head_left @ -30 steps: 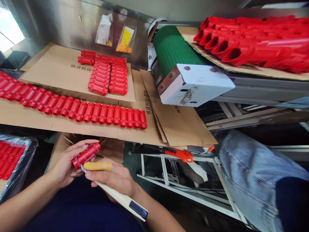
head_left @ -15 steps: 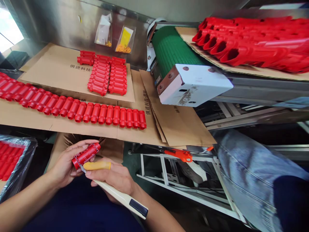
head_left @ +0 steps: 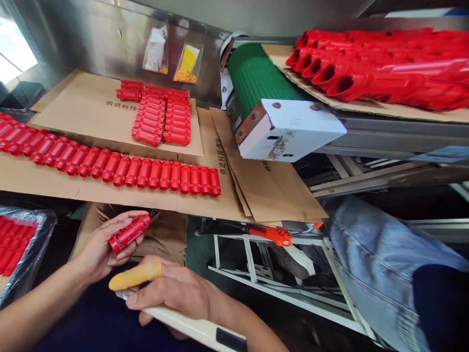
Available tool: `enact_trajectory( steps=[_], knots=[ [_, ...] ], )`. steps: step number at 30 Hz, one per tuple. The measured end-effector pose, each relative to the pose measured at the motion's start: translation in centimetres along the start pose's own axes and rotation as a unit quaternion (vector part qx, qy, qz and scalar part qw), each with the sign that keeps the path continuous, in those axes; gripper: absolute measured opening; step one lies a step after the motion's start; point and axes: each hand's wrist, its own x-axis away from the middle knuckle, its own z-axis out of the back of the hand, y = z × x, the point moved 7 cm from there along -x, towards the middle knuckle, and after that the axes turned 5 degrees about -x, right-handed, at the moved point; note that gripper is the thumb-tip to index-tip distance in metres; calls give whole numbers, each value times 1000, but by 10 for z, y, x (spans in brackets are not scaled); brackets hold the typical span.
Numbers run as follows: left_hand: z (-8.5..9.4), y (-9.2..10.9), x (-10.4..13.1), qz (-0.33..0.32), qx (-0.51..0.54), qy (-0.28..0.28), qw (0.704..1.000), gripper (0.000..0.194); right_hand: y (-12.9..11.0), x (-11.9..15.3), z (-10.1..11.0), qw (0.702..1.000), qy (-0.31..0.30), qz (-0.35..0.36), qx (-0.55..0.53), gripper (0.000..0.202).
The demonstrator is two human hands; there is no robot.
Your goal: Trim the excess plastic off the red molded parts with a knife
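My left hand (head_left: 100,247) is closed around a red plastic tube (head_left: 130,233) with dark line markings, held tilted above my lap. Lower and to the right, my right hand (head_left: 172,288) grips a knife (head_left: 198,327) with a long cream handle and a dark patch near its end. A yellow finger cot covers the index finger, which lies along the short metal blade, partly hiding it. Blade and tube are apart. In front of both hands, a long row of similar red tubes (head_left: 142,173) lies side by side on cardboard.
More red pieces (head_left: 148,120) lie on a cardboard sheet (head_left: 88,98) behind the row. A green conveyor (head_left: 264,73) with a white end bracket stands right, larger red parts (head_left: 384,68) beyond. At left is a plastic-lined box (head_left: 47,220). A person's denim-clad leg (head_left: 373,264) is at right.
My right hand has drawn the knife down and away from the tube's lower end. My left hand still holds the tube in nearly the same place. The view has shifted slightly.
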Motion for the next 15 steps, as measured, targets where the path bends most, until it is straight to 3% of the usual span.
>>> enact_trajectory(
  steps=[3, 7, 11, 15],
  knots=[
    [-1, 13, 5, -84, -9, 2, 996, 44, 2, 8, 14, 993, 105, -41, -45, 10],
    [4, 30, 14, -234, -48, 37, 970, 43, 10, 23, 26, 965, 241, -78, 60, 16],
    [12, 36, 22, -333, -86, 74, 936, 36, 9, 23, 17, 958, 244, -35, 144, 30],
    [13, 35, 28, -373, -149, 74, 913, 26, 8, 18, 11, 954, 233, -17, 185, 35]
  ],
)
